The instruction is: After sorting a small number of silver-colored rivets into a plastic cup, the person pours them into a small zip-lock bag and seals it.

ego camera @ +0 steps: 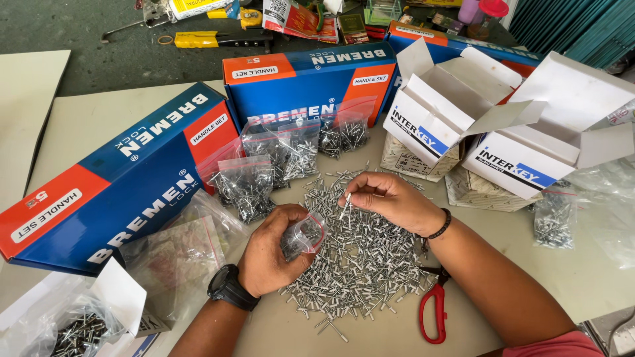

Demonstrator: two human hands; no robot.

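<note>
Right hand has a narrow pinch grip on a single rivet, thumb and fingertips closed on it, holding it just above the big loose pile of rivets spread over the middle of the table. Left hand is wrapped around a small clear zip bag with a red seal strip, mouth of the bag facing the right hand and pretty close to that rivet, with some rivets already visible inside. There's a black watch on the left wrist and a dark bead bracelet on the right. Red-handled scissors lie just beside the pile toward the near edge, partly tucked under the right forearm. Behind the pile, toward the far side, sits a bunch of filled little bags leaning against long blue and orange boxes, one box running along the left side and another across the back. On the right side are two open white cartons with flaps up, and one more filled bag sits just in front of them. Near left corner has a bigger plastic bag of rivets. The far edge is cluttered with tools and packets.
</note>
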